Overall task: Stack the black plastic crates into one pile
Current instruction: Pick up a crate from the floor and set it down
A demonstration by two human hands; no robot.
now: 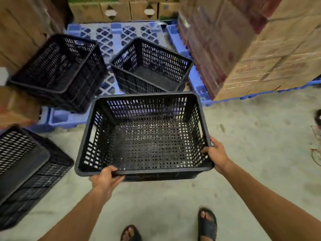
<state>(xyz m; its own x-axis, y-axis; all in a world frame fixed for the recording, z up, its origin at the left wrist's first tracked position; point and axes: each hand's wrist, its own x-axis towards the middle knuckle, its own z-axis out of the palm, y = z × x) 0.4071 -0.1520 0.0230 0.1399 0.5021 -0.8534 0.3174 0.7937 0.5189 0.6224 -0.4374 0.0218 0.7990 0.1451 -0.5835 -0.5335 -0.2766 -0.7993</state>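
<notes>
The person carries one empty black crate (144, 134) in front of the body, above the concrete floor (251, 136). The left hand (106, 179) is wrapped around the near rim at its left corner, and the right hand (216, 153) clasps the right rim close to the near corner. Three more lie ahead: a tilted crate (59, 72) at the left on the blue pallet (107, 35), an upright crate (152, 66) on the same pallet just beyond the carried one, and another crate (26, 171) on its side on the floor at the near left. Cardboard boxes (257, 46) stand stacked to the right.

This looks like the carrying step, with no pile begun as far as I can tell. The next move calls for aligning the carried crate squarely over an upright one, probably the crate straight ahead, and lowering it level so it nests.
</notes>
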